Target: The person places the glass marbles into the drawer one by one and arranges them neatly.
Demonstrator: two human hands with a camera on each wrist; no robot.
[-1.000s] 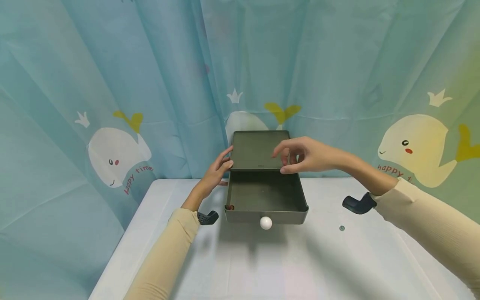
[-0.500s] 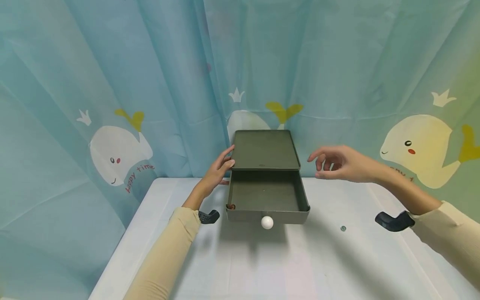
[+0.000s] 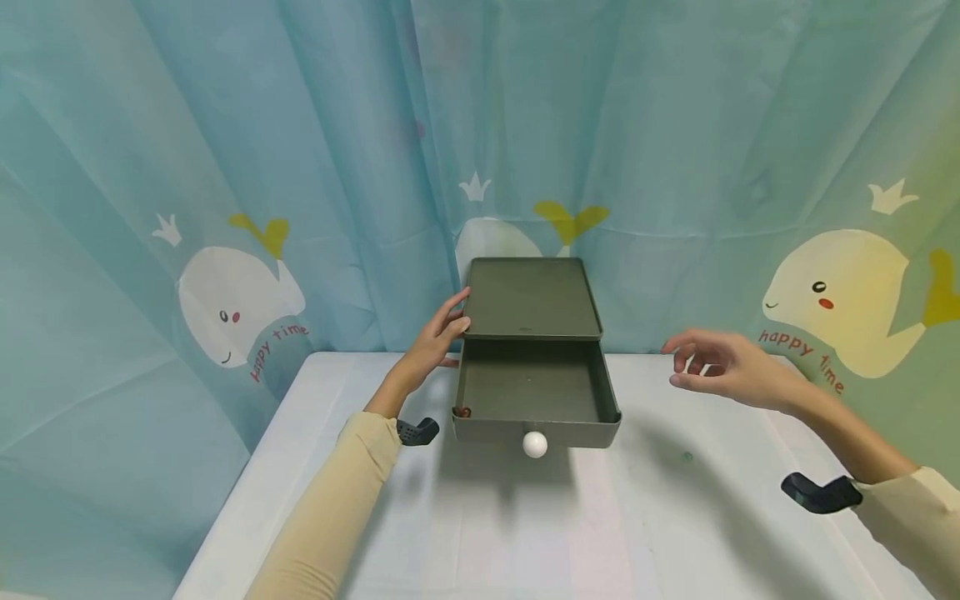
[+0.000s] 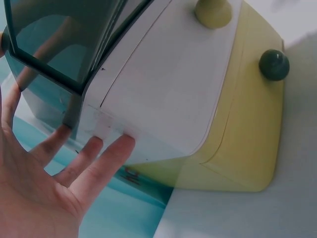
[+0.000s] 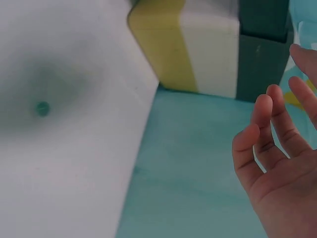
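My left hand (image 3: 426,350) rests against the left side of a dark green drawer box (image 3: 534,296), fingers spread and mostly straight. The left wrist view shows its fingertips on the white section (image 4: 163,84) of the stack. The top drawer (image 3: 536,383) stands pulled out, with a round white knob (image 3: 535,444) on its front. A small reddish-brown object (image 3: 464,412) lies in its front left corner. To the right of the box, my right hand (image 3: 738,371) hovers with fingers loosely bent and nothing in them. Below it on the table is a small round green object (image 5: 43,108).
Under the green section are a white drawer with a yellow knob (image 4: 214,12) and a yellow drawer with a dark green knob (image 4: 274,65). A white cloth covers the table (image 3: 525,533). Behind it hangs a blue-green curtain (image 3: 675,125) printed with whales.
My right hand has moved from above the drawer out to the right and lower, over the table. The left hand and the drawer have stayed put.
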